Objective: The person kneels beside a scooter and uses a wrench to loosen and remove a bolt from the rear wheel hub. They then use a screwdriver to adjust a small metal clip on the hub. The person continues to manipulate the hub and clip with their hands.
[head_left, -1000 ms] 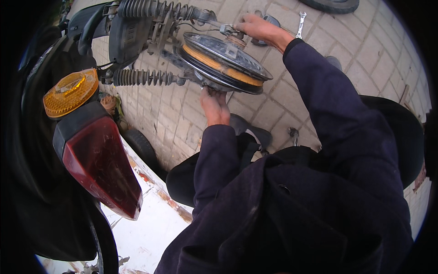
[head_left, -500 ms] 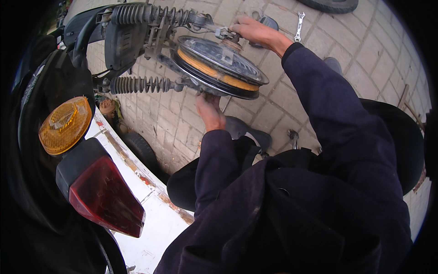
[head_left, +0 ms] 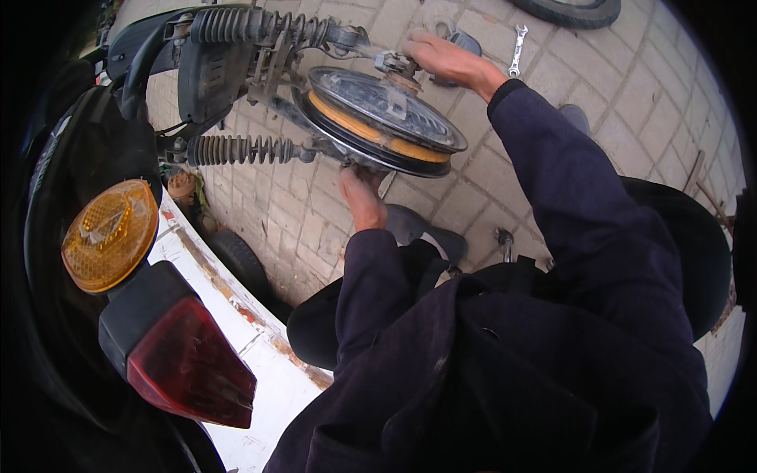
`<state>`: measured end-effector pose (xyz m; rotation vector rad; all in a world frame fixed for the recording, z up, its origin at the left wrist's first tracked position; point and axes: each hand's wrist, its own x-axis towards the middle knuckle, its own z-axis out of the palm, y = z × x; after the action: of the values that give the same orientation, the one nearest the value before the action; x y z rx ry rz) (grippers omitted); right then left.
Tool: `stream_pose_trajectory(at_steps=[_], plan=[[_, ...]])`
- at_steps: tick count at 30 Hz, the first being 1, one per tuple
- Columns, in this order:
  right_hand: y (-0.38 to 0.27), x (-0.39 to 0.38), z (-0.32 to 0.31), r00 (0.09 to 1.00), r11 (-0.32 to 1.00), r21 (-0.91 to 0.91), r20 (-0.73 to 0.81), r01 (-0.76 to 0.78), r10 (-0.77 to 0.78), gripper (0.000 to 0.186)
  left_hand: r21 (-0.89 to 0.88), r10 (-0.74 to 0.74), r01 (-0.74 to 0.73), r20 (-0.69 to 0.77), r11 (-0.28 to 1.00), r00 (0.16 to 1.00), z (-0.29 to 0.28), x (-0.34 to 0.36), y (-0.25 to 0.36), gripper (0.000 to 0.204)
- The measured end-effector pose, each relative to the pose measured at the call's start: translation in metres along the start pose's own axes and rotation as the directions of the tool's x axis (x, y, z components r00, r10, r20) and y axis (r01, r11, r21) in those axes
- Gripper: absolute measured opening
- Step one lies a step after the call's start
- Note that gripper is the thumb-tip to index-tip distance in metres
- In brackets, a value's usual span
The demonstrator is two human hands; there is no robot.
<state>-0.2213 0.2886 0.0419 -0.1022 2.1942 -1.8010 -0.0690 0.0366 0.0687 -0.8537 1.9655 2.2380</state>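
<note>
A motorcycle's rear wheel rim (head_left: 378, 98), with no tyre on it and an orange band in its channel, sits tilted between two coil shock absorbers (head_left: 240, 150). My right hand (head_left: 445, 57) is at the rim's far side, its fingers curled beside the metal fittings on the hub (head_left: 400, 69). What those fingers hold is partly hidden and blurred. On the near side my left hand (head_left: 364, 199) reaches up under the rim, close to the lower shock's end. Its fingers are bent, and their tips disappear behind the metal there.
An open-ended wrench (head_left: 517, 50) lies on the paving bricks at the upper right, below a tyre (head_left: 579, 11). The orange indicator (head_left: 110, 235) and red tail light (head_left: 193, 363) stand close on the left. Beyond them is a white panel (head_left: 276, 394); another tyre (head_left: 239, 264) lies near it.
The view has shifted a little, so the tail light and indicator appear lower. The rim sits slightly lower and further right. Both hands stay at the same parts of the wheel.
</note>
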Motion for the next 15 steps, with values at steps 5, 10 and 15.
stream_pose_trajectory(at_steps=[5,10,15], plan=[[-0.019,-0.016,-0.001,0.991,0.963,0.237,0.061,-0.131,0.120,0.037,-0.053,-0.029,0.027,-0.037,0.998,0.999,0.005,0.001,0.001,0.035],[-0.032,-0.019,-0.005,0.969,0.915,0.324,0.136,-0.239,0.205,0.038,-0.087,-0.046,0.042,-0.045,0.995,0.998,0.004,-0.001,0.001,0.034],[-0.022,-0.011,-0.013,0.955,0.896,0.352,0.222,-0.269,0.200,0.038,-0.121,-0.057,0.051,-0.048,0.991,0.997,0.005,0.000,0.000,0.033]])
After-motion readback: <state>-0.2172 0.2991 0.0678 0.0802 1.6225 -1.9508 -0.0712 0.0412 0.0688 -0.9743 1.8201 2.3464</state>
